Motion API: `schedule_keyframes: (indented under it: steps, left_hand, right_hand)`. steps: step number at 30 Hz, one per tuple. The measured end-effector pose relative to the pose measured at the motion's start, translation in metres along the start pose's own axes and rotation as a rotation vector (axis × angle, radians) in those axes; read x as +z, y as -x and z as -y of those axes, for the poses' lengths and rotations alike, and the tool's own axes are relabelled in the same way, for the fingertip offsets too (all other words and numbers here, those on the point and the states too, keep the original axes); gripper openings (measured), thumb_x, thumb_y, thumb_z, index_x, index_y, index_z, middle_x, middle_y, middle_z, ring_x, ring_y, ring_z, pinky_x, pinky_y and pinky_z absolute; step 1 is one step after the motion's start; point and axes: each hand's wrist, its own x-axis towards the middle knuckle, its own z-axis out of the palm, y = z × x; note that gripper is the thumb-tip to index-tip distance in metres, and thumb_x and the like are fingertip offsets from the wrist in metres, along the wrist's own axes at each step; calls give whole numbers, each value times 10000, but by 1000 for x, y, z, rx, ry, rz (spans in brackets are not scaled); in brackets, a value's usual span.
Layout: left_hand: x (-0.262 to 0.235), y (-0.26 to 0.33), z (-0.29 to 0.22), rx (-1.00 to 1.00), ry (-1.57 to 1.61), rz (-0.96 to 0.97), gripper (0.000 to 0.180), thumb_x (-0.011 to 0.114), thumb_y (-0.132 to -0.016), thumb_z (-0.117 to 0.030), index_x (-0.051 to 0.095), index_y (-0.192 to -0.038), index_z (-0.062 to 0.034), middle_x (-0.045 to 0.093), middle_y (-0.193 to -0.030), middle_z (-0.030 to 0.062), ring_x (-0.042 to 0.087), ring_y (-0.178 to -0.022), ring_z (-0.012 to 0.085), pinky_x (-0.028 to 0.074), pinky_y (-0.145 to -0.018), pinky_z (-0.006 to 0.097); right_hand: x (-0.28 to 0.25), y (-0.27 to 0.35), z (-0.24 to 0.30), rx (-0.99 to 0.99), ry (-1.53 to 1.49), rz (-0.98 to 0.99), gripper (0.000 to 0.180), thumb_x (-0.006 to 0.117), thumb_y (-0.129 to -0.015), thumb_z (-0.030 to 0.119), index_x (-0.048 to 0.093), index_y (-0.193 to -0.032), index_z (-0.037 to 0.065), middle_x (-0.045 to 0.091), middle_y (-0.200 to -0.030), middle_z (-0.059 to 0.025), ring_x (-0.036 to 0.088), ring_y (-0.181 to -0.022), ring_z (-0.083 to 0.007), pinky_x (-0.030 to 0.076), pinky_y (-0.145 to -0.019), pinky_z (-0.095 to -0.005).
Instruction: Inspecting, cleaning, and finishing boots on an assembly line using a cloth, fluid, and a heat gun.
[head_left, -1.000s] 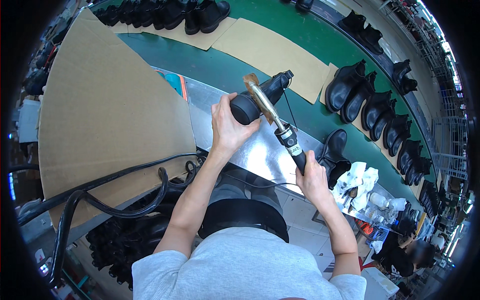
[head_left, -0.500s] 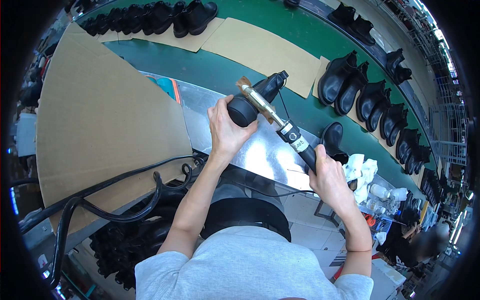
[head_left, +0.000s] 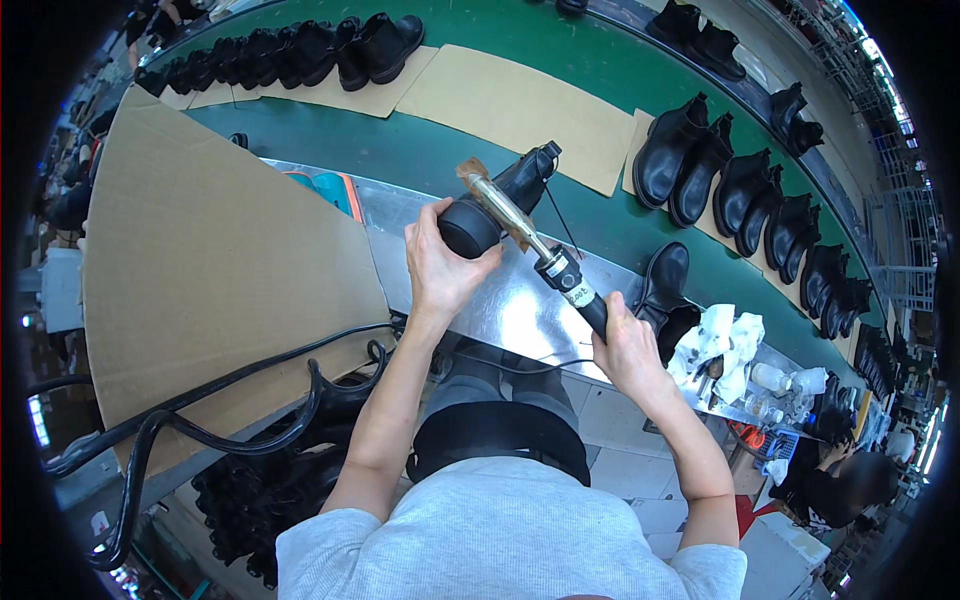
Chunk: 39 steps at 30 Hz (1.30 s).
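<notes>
My left hand (head_left: 440, 268) grips the toe of a black boot (head_left: 492, 202), held up over the metal worktop (head_left: 500, 300). In my right hand (head_left: 622, 345) is the black handle of a long tool (head_left: 530, 245) with a brass-coloured shaft. The tool's tip lies across the top of the boot near its toe. A thin black cord runs from the boot area down over the worktop. A second black boot (head_left: 664, 282) stands on the worktop just right of my right hand.
A large cardboard sheet (head_left: 220, 270) stands at the left. Rows of black boots (head_left: 740, 180) line the green conveyor (head_left: 430, 150) behind and at the right. Crumpled white cloths (head_left: 718, 345) and small bottles sit at the right. Black hoses (head_left: 200, 420) cross the lower left.
Boot and tool have shifted slightly right and lower in view; my right hand has slid a little lower right along with the handle. Both grips are unchanged.
</notes>
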Motion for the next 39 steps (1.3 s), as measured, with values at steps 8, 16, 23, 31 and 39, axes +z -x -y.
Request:
schedule_keyframes:
  steps: [8, 16, 23, 31, 39]
  left_hand:
    - [2, -5, 10, -36, 71, -23, 726, 814, -523, -239, 500, -1117, 37, 579, -1005, 194, 521, -980, 308, 452, -873, 397]
    - [2, -2, 10, -40, 97, -39, 715, 825, -523, -243, 499, -1099, 27, 574, -1007, 190, 524, -971, 299, 457, -857, 390]
    - [5, 5, 2, -35, 63, -12, 699, 814, -537, -221, 492, -1110, 20, 569, -1008, 192, 497, -995, 308, 443, -875, 403]
    - [10, 11, -4, -31, 29, -2, 692, 807, -546, -215, 485, -1113, 19, 556, -1037, 198, 476, -1033, 320, 436, -890, 416]
    - [16, 17, -5, -22, 13, -4, 717, 811, -543, -226, 472, -1127, 14, 544, -1054, 191, 474, -1041, 321, 438, -889, 418]
  right_hand:
    - [39, -12, -15, -99, -120, -135, 365, 626, -725, -11, 362, -978, -7, 558, -741, -275, 574, -684, -473, 454, -577, -529]
    - [24, -11, -13, -93, -104, -81, 350, 610, -735, -11, 360, -981, -7, 566, -731, -270, 575, -672, -470, 457, -580, -528]
    - [-19, 0, -4, -44, 45, 37, 358, 601, -730, -15, 356, -992, -13, 575, -741, -271, 583, -674, -464, 467, -588, -522]
    - [-52, 1, 9, -11, 122, 119, 339, 609, -752, -14, 368, -990, -34, 592, -705, -260, 605, -681, -451, 493, -580, -498]
    - [-70, 7, 16, 25, 152, 176, 325, 602, -742, -30, 383, -981, -47, 594, -715, -261, 604, -685, -457, 495, -589, -502]
